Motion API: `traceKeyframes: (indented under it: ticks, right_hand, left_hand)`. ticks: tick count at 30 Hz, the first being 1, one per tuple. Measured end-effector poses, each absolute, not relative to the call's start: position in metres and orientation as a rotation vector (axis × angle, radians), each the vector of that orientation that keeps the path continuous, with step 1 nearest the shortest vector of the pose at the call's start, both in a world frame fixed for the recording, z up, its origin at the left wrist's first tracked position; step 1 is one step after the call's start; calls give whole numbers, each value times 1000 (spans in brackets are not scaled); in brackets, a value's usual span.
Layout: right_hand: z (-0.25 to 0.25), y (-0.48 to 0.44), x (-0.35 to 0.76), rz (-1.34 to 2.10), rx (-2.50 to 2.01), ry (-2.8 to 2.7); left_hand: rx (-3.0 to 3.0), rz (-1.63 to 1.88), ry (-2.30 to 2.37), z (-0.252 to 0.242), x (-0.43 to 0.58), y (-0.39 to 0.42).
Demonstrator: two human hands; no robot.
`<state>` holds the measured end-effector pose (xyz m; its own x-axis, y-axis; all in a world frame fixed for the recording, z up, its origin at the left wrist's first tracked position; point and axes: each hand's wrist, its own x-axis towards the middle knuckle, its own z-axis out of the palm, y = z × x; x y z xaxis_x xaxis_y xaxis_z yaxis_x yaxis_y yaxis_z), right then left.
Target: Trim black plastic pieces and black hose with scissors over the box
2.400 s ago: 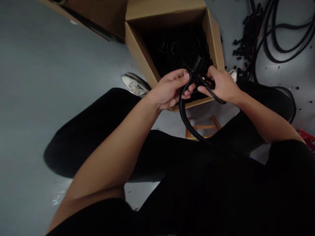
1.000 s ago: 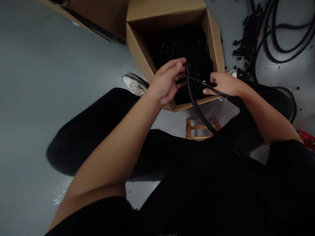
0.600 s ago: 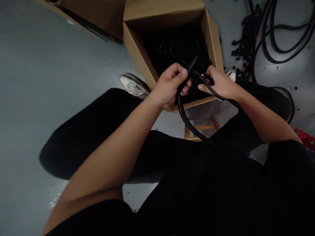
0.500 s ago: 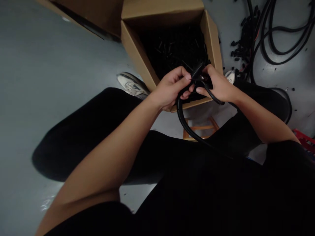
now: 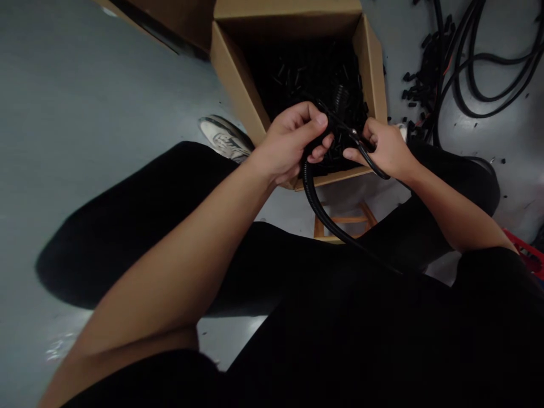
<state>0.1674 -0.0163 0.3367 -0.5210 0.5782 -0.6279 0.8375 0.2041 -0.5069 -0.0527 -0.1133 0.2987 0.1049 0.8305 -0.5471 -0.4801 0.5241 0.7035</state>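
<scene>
My left hand (image 5: 293, 141) is closed round a black corrugated tube (image 5: 317, 204) that loops down to my lap, its ribbed end (image 5: 339, 97) sticking up past my fingers. My right hand (image 5: 385, 148) grips black scissors (image 5: 361, 148), whose thin blades reach left toward the tube by my left fingertips. Both hands hover over the near edge of an open cardboard box (image 5: 238, 73) filled with several short black tube pieces (image 5: 297, 73).
Black hoses (image 5: 480, 62) coil on the grey floor at upper right, beside scattered black bits (image 5: 419, 76). A white shoe (image 5: 223, 137) rests left of the box. A small wooden stool (image 5: 340, 224) shows between my black-clad legs. Something red (image 5: 525, 258) lies at the right edge.
A second ago my left hand was open beside the upright tube; it has since closed on the tube and bent it into a loop. The scissors' blades have moved in toward the tube's end.
</scene>
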Motion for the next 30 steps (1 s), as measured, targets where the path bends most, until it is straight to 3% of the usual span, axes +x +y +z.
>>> traceKeyframes:
  ticks: [14,30]
  right_hand:
    - [302,-19,174,-1250,1291,2106]
    - [314,4,180,-1328,1169,2103]
  left_hand:
    - [437,992,1264,249,-43,-125]
    - [348,1070,1215,271,-77,-104]
